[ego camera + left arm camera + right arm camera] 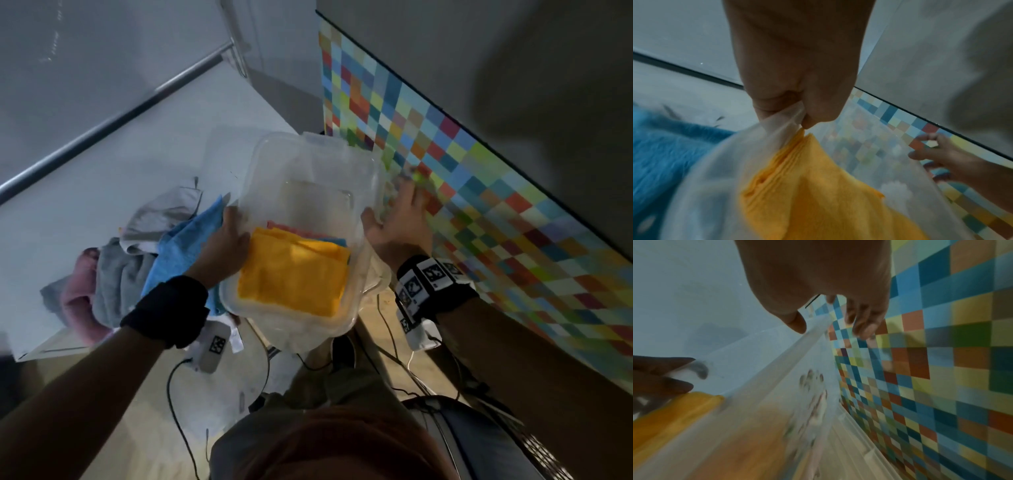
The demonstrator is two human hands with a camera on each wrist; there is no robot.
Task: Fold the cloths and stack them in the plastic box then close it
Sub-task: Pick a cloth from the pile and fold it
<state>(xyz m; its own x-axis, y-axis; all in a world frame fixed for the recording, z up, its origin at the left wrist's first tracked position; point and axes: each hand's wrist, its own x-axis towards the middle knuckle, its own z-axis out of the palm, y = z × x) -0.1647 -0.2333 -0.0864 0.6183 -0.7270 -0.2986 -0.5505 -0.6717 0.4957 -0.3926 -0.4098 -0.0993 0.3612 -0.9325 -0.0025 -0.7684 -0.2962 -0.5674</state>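
Observation:
A clear plastic box (322, 142) is held up over the table's near edge, with no lid on it. Folded cloths lie stacked inside, a yellow cloth (294, 274) on top and pink and blue edges (301, 231) showing beneath. My left hand (227, 240) grips the box's left rim; in the left wrist view its thumb and fingers (795, 113) pinch that rim (777, 126) just above the yellow cloth (818, 194). My right hand (397, 222) is at the right rim with fingers spread. In the right wrist view it (828, 321) straddles the rim (777, 369), thumb inside and fingers outside.
A heap of unfolded cloths lies left of the box on the white table (120, 178): blue (185, 246), grey (116, 277), pink (77, 294). A wall of many-coloured squares (479, 205) stands close on the right. Cables (178, 404) run over the floor below.

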